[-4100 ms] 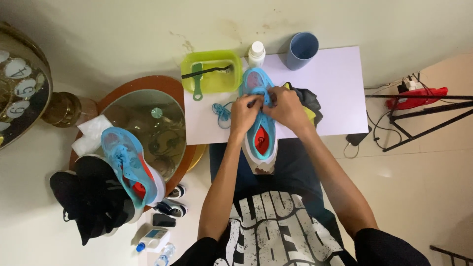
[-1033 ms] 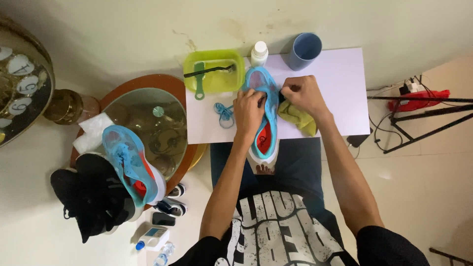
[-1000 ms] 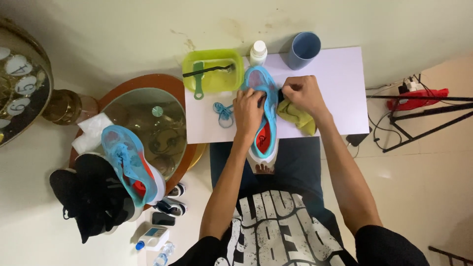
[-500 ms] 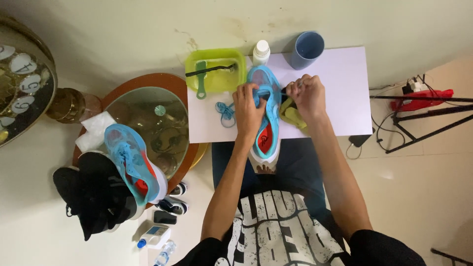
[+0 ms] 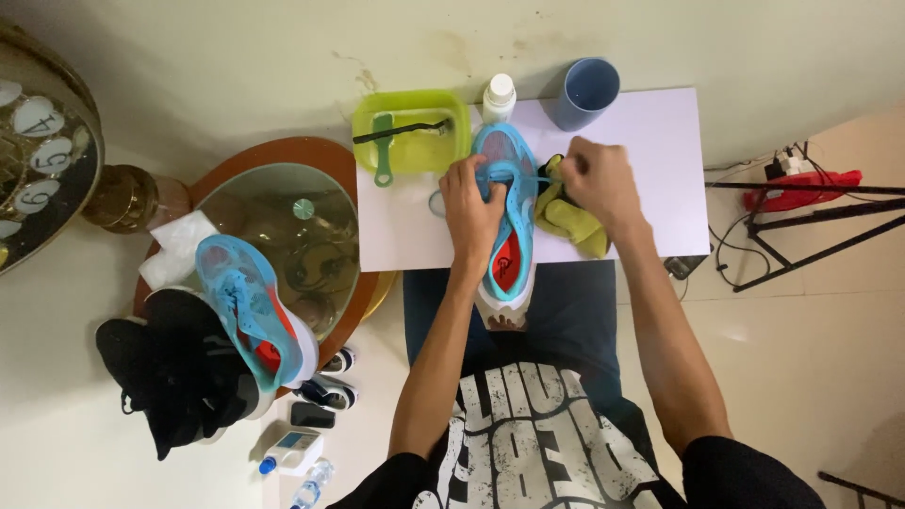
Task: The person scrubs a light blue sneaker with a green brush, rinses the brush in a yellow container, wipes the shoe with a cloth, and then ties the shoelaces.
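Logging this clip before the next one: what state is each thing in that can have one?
Blue shoe: upright on the white table, lace partly pulled out.
Left hand: gripping the shoe's upper.
Right hand: pinching the lace.
Yellow cloth: crumpled beside the shoe.
Green tub: open, brush lying across it.
White bottle: capped, upright.
Blue cup: upright.
Second blue shoe: on the round glass table.

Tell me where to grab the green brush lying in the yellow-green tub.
Grip the green brush by its handle end, which juts over the near rim of the yellow-green tub, coming from the tub's near-left side. A black brush lies crosswise over its upper part, so the head is harder to reach.
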